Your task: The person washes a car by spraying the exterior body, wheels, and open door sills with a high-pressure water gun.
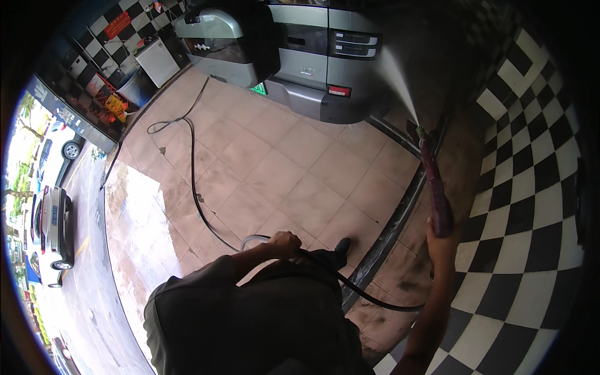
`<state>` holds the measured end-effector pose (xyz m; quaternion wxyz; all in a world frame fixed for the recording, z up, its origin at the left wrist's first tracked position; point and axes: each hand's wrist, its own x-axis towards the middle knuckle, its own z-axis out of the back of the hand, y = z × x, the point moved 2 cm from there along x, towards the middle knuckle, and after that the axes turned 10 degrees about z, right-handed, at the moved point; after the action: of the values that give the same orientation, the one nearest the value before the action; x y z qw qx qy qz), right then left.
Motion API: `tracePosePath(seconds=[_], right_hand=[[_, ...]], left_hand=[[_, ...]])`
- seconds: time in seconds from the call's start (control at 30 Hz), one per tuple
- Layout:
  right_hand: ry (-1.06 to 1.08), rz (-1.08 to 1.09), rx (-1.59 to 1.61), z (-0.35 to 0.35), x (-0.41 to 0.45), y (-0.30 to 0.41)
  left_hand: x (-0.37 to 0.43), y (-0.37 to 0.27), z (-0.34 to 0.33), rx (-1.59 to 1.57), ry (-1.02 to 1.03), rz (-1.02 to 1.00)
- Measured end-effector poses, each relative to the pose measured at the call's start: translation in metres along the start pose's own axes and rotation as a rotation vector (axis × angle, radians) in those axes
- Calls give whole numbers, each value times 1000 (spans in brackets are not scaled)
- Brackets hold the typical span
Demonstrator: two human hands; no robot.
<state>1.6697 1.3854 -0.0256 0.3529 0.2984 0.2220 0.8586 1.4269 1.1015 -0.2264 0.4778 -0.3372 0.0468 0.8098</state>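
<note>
My right hand (436, 243), arm stretched forward, grips the rear of a pressure-washer spray gun (437, 192) wrapped in dark red material. From its nozzle a white fan of water spray (401, 84) reaches the rear corner of a grey-green vehicle (304, 61), near the tail light (356, 44). My left hand (284, 243) is closed around the black hose (370, 297) at waist height. That hose passes across my body and runs under my right forearm; its link to the gun is hidden. Beyond my left hand, more hose (193, 159) snakes over the tiled floor.
A checkered tile wall (515, 225) stands close on my right. Beside it, a drain channel (389, 229) crosses the floor tiles (290, 173). At the back left are a white cabinet (157, 61) and a blue barrel (136, 89). Parked cars (51, 229) stand outside to the left.
</note>
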Motion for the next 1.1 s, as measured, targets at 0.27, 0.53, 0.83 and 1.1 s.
tracePosePath(seconds=[0.27, 0.53, 0.83, 1.1], right_hand=[[342, -43, 115, -40, 51, -114], [76, -235, -32, 46, 163, -190], [441, -268, 228, 12, 157, -332], [233, -177, 247, 123, 197, -406]], left_hand=[[96, -73, 33, 31, -81, -104], [157, -136, 70, -85, -78, 43], [174, -234, 61, -23, -210, 11], [178, -340, 28, -97, -296, 91]])
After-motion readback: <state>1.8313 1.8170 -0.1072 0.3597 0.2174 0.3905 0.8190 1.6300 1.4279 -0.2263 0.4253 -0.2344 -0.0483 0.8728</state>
